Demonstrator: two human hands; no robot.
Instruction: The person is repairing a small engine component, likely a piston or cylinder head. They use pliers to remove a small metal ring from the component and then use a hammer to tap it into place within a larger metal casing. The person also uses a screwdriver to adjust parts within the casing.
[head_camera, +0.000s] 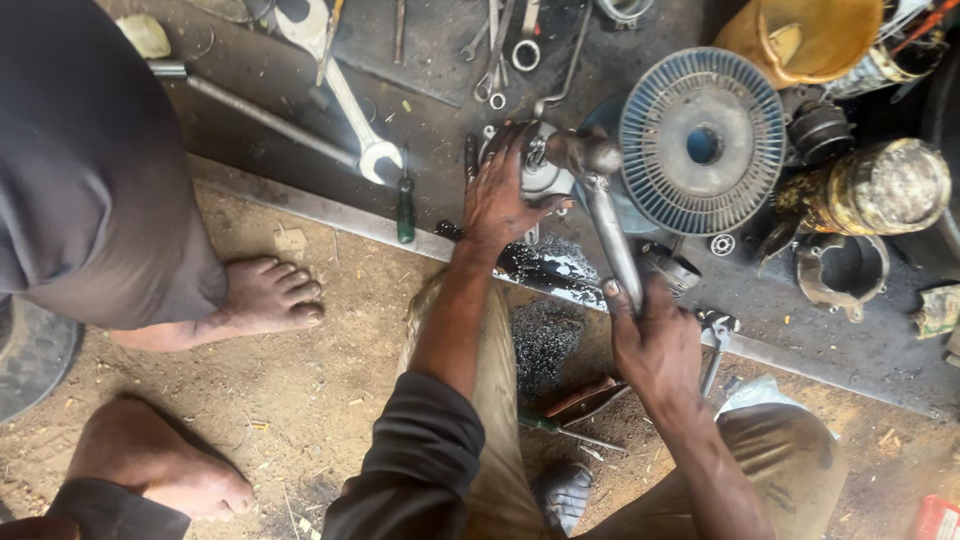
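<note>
My left hand presses down on a small grey metal housing that rests on an oily metal sheet. My right hand grips the lower end of a long steel handle. Its rounded head sits on top of the housing. Black oil is spilled just below the part and runs onto the dirt. I crouch over it, with my knees at either side.
A round finned fan clutch lies right of the housing. Large spanners, a green-handled screwdriver, a rusty cylinder, a metal ring clamp and pliers lie around. Another person's bare feet stand on the dirt at left.
</note>
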